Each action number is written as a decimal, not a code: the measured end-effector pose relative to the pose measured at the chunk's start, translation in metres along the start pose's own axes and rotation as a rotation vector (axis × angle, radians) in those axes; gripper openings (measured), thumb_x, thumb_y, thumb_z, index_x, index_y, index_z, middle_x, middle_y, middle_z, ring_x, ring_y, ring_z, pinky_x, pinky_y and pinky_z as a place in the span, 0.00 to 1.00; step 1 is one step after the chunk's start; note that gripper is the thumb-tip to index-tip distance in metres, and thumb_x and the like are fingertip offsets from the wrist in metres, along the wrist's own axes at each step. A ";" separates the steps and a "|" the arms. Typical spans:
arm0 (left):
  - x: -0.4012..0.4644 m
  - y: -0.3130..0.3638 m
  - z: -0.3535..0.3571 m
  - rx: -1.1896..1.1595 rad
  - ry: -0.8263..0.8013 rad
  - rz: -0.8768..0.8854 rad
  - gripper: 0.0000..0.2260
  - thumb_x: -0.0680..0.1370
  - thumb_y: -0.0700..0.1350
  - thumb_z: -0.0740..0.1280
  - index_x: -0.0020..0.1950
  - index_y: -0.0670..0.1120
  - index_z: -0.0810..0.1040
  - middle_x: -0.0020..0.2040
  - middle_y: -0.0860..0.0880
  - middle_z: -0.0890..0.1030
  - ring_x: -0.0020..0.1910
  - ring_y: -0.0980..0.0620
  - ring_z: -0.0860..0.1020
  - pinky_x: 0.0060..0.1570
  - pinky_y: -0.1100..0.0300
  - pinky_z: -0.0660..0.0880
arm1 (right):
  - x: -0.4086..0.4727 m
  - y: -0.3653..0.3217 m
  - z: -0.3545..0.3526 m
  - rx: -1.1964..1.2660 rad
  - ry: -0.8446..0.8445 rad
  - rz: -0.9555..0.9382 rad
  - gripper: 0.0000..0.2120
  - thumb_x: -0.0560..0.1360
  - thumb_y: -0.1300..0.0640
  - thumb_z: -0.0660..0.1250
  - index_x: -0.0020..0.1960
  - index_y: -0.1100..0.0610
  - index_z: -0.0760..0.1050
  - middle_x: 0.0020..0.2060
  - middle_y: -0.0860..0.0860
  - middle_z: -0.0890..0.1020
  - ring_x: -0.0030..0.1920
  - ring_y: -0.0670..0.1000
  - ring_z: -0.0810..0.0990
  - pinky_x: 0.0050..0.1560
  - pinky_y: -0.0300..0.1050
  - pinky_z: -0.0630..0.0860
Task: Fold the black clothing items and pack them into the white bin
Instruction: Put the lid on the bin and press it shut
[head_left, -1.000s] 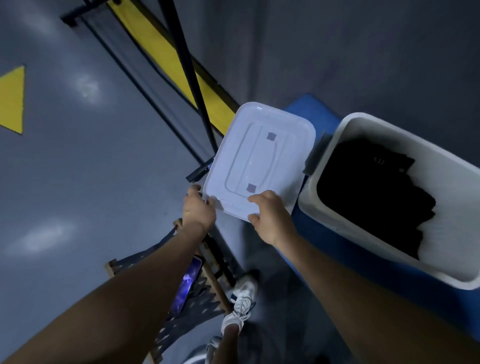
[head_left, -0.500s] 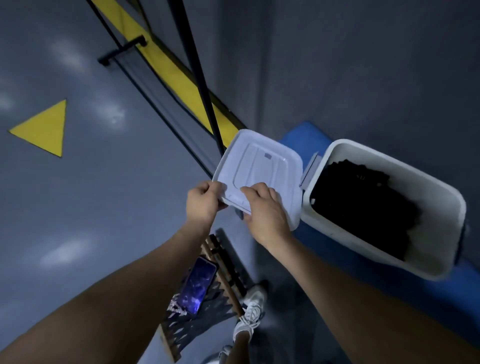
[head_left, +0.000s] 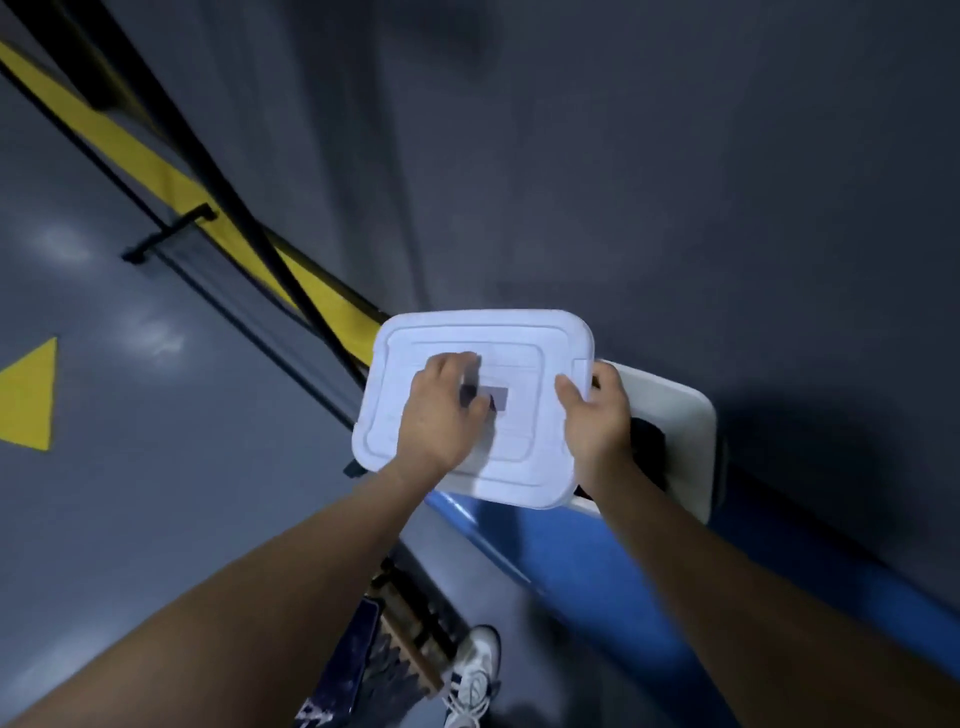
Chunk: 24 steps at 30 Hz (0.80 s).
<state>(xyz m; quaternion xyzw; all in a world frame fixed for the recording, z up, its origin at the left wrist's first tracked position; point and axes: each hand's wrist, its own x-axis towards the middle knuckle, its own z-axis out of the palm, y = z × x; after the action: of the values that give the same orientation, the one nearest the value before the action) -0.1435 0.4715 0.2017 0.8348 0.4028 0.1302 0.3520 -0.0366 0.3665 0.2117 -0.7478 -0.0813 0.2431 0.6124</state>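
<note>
The white lid (head_left: 524, 343) lies flat over most of the white bin (head_left: 675, 410), whose right end still shows. A strip of black clothing (head_left: 652, 452) is visible inside that uncovered end. My left hand (head_left: 441, 410) rests palm down on the lid's middle, fingers over a dark sticker. My right hand (head_left: 597, 415) grips the lid's right edge, thumb on top and fingers curled under the rim.
The bin sits on a blue surface (head_left: 597, 561) against a dark grey wall. A black pole (head_left: 208, 171) and a yellow floor stripe (head_left: 171, 182) run at the left. A wooden chair (head_left: 410, 634) with a phone (head_left: 348, 654) and a white sneaker (head_left: 472, 670) are below.
The lid has swung from beside the bin to flat over its opening, hiding most of the black clothing. My left hand moved from the lid's edge onto its top.
</note>
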 end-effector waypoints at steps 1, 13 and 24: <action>-0.001 0.007 0.010 0.046 -0.037 0.037 0.19 0.75 0.43 0.66 0.66 0.46 0.71 0.64 0.47 0.71 0.59 0.45 0.72 0.61 0.54 0.68 | 0.006 0.004 -0.016 0.018 0.035 0.016 0.04 0.76 0.64 0.64 0.51 0.59 0.72 0.39 0.53 0.78 0.41 0.53 0.75 0.45 0.45 0.73; 0.003 0.044 0.130 0.340 -0.388 0.219 0.26 0.80 0.55 0.57 0.76 0.52 0.56 0.77 0.53 0.54 0.76 0.49 0.52 0.74 0.47 0.51 | 0.065 0.076 -0.151 -0.027 0.171 0.312 0.12 0.77 0.56 0.64 0.60 0.55 0.75 0.52 0.54 0.78 0.52 0.55 0.76 0.60 0.56 0.74; 0.000 0.045 0.151 0.449 -0.449 0.219 0.27 0.81 0.56 0.52 0.77 0.55 0.46 0.78 0.56 0.44 0.77 0.50 0.41 0.74 0.44 0.40 | 0.075 0.104 -0.146 -0.501 0.259 0.185 0.20 0.73 0.56 0.68 0.64 0.58 0.71 0.58 0.58 0.76 0.59 0.60 0.73 0.59 0.53 0.73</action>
<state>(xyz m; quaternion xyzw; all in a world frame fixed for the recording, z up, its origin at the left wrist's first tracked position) -0.0415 0.3793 0.1244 0.9377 0.2415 -0.1118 0.2232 0.0779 0.2456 0.1120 -0.9048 0.0085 0.1727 0.3892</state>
